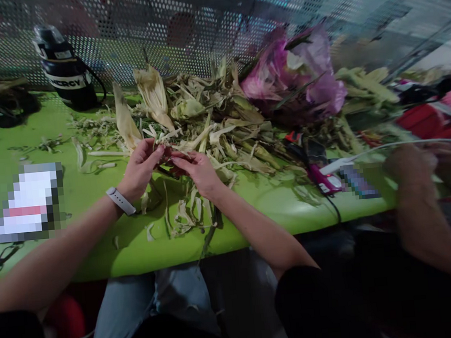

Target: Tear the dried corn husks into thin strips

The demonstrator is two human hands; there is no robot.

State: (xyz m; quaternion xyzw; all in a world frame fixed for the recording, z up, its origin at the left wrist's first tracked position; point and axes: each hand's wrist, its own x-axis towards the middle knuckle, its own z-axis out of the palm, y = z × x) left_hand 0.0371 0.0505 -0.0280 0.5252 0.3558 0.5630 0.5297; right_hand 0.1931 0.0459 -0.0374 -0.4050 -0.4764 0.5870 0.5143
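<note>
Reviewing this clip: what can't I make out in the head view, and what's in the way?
In the head view:
- What the left hand and right hand hold: too small, partly covered by their fingertips.
- The phone screen at left: pixelated.
- Most of what the pink bag contains: hidden by crumpled plastic.
- What the co-worker's hand is doing: blurred.
</note>
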